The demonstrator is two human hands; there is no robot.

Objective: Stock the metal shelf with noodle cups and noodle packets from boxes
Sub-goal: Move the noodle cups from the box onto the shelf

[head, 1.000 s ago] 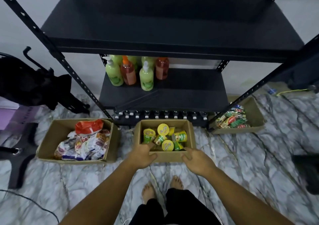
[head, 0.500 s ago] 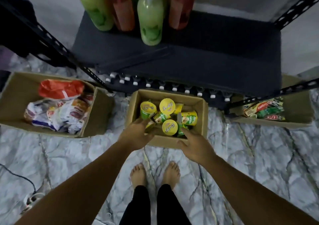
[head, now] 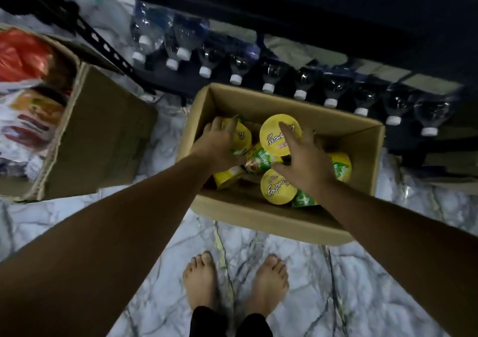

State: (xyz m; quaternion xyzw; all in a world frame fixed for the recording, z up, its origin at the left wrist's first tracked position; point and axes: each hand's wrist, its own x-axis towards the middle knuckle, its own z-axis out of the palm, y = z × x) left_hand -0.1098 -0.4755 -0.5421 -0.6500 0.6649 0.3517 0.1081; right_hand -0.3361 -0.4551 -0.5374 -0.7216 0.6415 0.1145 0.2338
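On the marble floor [head: 388, 285], below the dark metal shelf [head: 284, 8], the open cardboard box [head: 258, 217] is now filling mid-view, camera tipping much lower than before. Noodle cups [head: 278, 186] are lying jumbled inside it. Both hands, earlier at the near rim, are now reaching in: left hand [head: 219, 145] curling loosely over a cup [head: 241, 136], grip unclear; right hand [head: 305, 160] spreading open above another, holding nothing. Packet box [head: 98, 140] is sitting left.

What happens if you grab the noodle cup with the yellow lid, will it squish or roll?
The noodle cup is probably light and easily dented. Its round body could roll if tipped, as neighbours in the cardboard box already lie sideways. The right hand reaches over it.
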